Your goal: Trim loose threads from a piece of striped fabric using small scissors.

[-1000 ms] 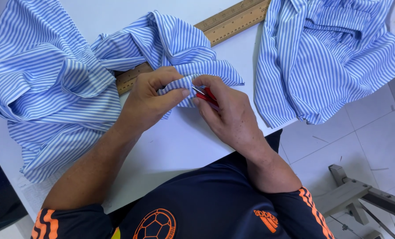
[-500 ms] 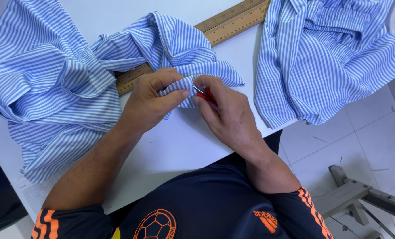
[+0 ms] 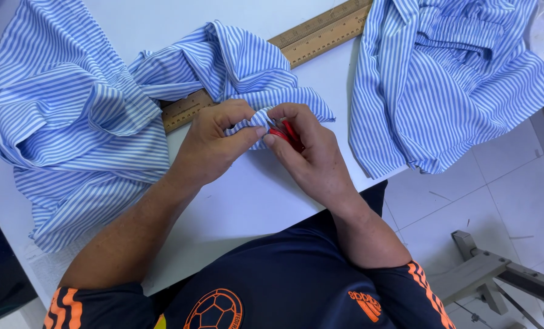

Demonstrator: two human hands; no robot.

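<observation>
A blue-and-white striped shirt (image 3: pixel 83 122) lies crumpled across the white table (image 3: pixel 247 195). My left hand (image 3: pixel 214 146) pinches a small fold of its fabric (image 3: pixel 250 125) at the table's middle. My right hand (image 3: pixel 311 158) meets it from the right and grips a small red-handled tool (image 3: pixel 289 134), whose tip is at the pinched fold. The tool's tip is hidden between my fingers.
A long wooden ruler (image 3: pixel 308 36) runs diagonally under the shirt. A second striped garment (image 3: pixel 448 79) hangs over the table's right edge. Grey tiled floor (image 3: pixel 479 201) and a metal frame (image 3: pixel 503 274) are at the lower right.
</observation>
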